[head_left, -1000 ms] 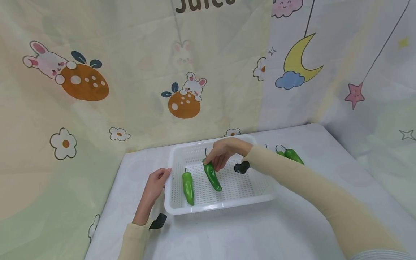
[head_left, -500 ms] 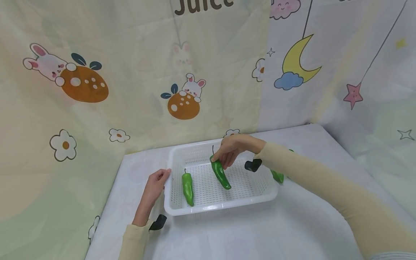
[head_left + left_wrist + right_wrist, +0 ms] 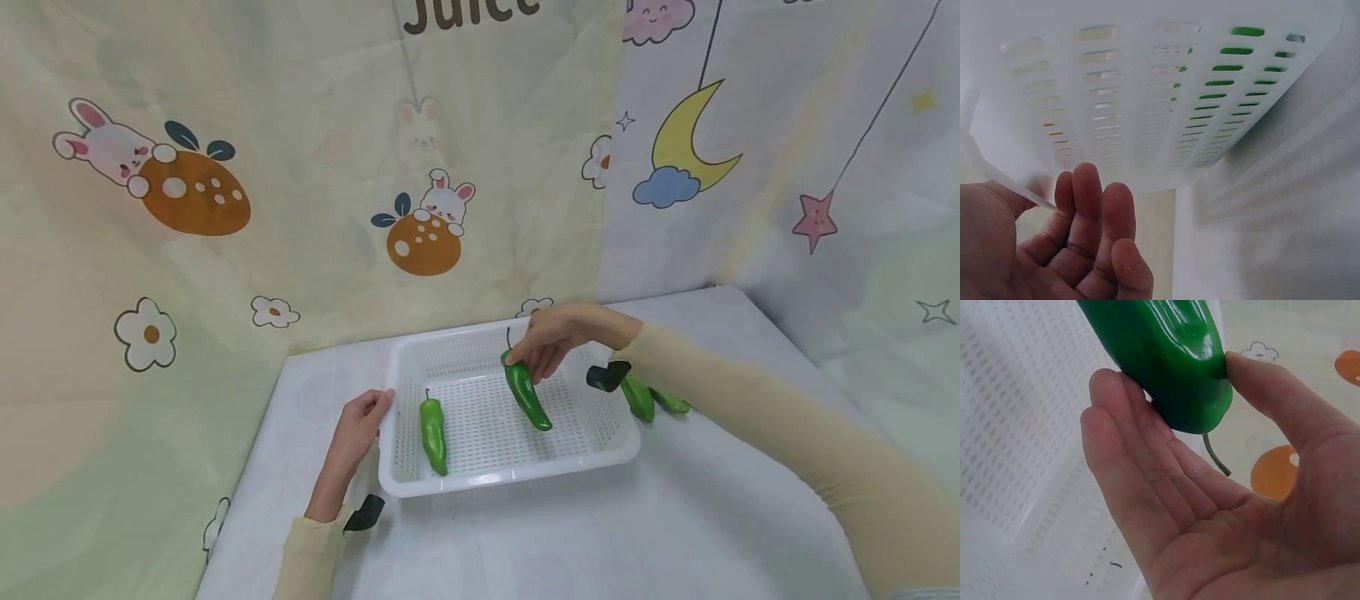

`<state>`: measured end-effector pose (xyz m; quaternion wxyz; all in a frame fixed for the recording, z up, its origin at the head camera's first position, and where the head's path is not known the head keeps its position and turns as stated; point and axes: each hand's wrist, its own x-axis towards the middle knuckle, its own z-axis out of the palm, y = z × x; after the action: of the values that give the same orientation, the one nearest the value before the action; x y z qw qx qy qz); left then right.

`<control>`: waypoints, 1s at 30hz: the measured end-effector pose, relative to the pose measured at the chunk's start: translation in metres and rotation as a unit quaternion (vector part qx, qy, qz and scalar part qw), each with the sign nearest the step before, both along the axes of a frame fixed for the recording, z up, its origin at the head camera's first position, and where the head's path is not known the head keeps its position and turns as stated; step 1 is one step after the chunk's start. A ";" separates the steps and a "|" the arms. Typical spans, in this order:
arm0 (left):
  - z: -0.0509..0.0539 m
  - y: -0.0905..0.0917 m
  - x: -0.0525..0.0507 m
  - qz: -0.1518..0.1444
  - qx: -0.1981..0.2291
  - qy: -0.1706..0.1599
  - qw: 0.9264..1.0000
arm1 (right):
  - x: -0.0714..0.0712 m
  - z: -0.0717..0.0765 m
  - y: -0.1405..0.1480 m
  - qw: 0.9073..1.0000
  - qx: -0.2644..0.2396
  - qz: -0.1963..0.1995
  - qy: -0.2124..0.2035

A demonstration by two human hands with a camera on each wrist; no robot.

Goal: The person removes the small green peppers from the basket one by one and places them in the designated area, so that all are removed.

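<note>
My right hand (image 3: 561, 335) pinches a dark green pepper (image 3: 527, 393) near its stem end, between thumb and fingers, above the white basket (image 3: 510, 477). The right wrist view shows the thumb on one side of that pepper (image 3: 1166, 356) and the fingers on the other, its thin stem bare. A lighter green pepper (image 3: 432, 435) lies in the left part of the basket. My left hand (image 3: 358, 425) holds the basket's left rim. Seen from the left wrist, the left hand (image 3: 1085, 244) has its thumb behind the rim and its fingers under it, beside the slotted wall (image 3: 1104, 94).
Several more green peppers (image 3: 639, 398) lie on the white table (image 3: 525, 542) right of the basket, partly covered by my right sleeve (image 3: 750, 408). A printed cloth (image 3: 315, 183) hangs behind the table.
My right hand has moved right and slightly up across the basket, carrying the dark green pepper. The left hand stays on the rim, and the lighter pepper has not moved.
</note>
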<state>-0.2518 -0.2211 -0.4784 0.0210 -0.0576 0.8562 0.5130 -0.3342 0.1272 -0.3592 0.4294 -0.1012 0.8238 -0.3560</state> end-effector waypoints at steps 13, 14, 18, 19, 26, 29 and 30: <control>-0.002 -0.001 -0.001 0.000 0.003 -0.003 1.000 | 0.002 0.003 0.028 1.000 -0.007 -0.014 0.013; -0.002 -0.001 -0.001 -0.001 0.004 -0.002 1.000 | 0.001 0.003 0.031 1.000 -0.008 -0.013 0.012; -0.003 -0.001 -0.001 -0.001 0.004 0.000 1.000 | 0.001 0.006 0.040 1.000 -0.013 -0.015 0.009; -0.003 -0.001 -0.001 -0.001 0.003 0.000 1.000 | 0.001 0.006 0.043 1.000 -0.013 -0.014 0.009; -0.002 -0.001 -0.001 -0.002 0.003 -0.001 1.000 | 0.001 0.008 0.059 1.000 -0.006 -0.015 0.008; -0.002 -0.001 -0.001 -0.003 0.000 -0.001 1.000 | 0.000 0.009 0.066 1.000 -0.004 -0.021 0.007; -0.002 -0.001 -0.001 -0.002 0.000 -0.001 1.000 | 0.000 0.009 0.069 1.000 -0.003 -0.022 0.008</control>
<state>-0.2524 -0.2225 -0.4800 0.0230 -0.0566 0.8564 0.5127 -0.3341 0.1960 -0.3503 0.4144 -0.0874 0.8281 -0.3673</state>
